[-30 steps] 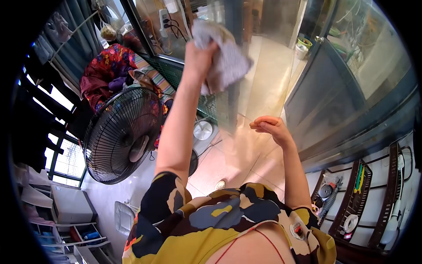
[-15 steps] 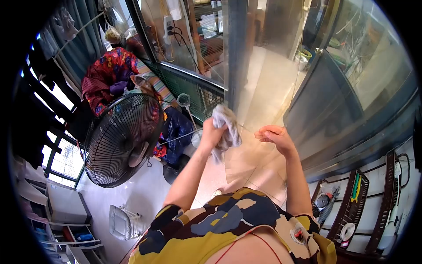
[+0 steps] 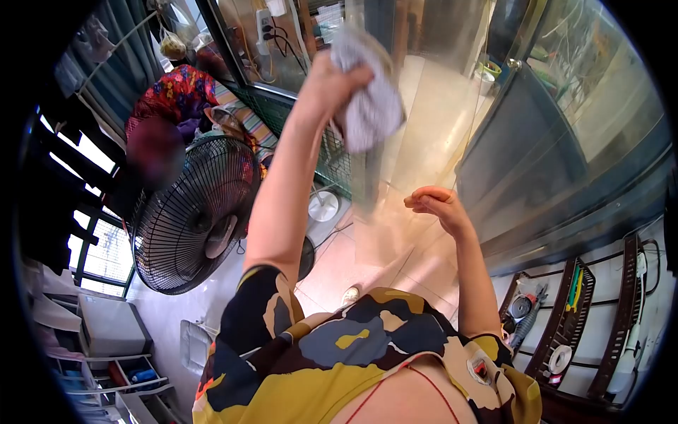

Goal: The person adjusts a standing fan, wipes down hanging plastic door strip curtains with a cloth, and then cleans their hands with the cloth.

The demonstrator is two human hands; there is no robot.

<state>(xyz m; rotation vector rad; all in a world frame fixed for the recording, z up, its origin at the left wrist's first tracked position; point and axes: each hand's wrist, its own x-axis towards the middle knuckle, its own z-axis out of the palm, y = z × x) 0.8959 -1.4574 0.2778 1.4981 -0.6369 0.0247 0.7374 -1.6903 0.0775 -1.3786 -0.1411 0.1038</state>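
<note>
My left hand is raised high in front of me and closed around a pale grey cloth. The cloth is blurred and hangs in front of a see-through, hazy panel. Lower and to the right, my right hand has its fingers curled together at the lower part of the hazy panel. Whether it grips the panel's edge or something else thin and clear, I cannot make out.
A black fan stands at the left, beside a red flowered cloth. Brown racks holding small items are at the lower right. A grey-framed glass door stands at the right. A grey folded seat is at the lower left.
My left hand went down with the cloth bunched, then came back up high, the cloth now spread out. My right hand has shifted only slightly.
</note>
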